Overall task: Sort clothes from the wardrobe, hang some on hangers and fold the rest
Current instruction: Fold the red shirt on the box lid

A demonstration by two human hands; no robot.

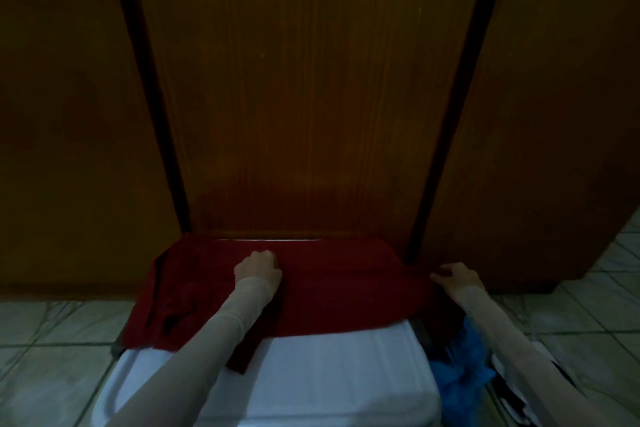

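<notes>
There is one dark red cloth garment point(325, 288), one white plastic lidded box point(311, 374), one crumpled blue cloth point(464, 367), three brown wooden wardrobe door panels point(311, 97), and two hands: left hand point(258, 269), right hand point(457, 277).

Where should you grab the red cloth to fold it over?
Probably by its right edge, coming from the right. The red cloth lies flat on the white box, and that edge hangs past the box, where the right hand already pinches it. The left hand presses the middle.
</notes>
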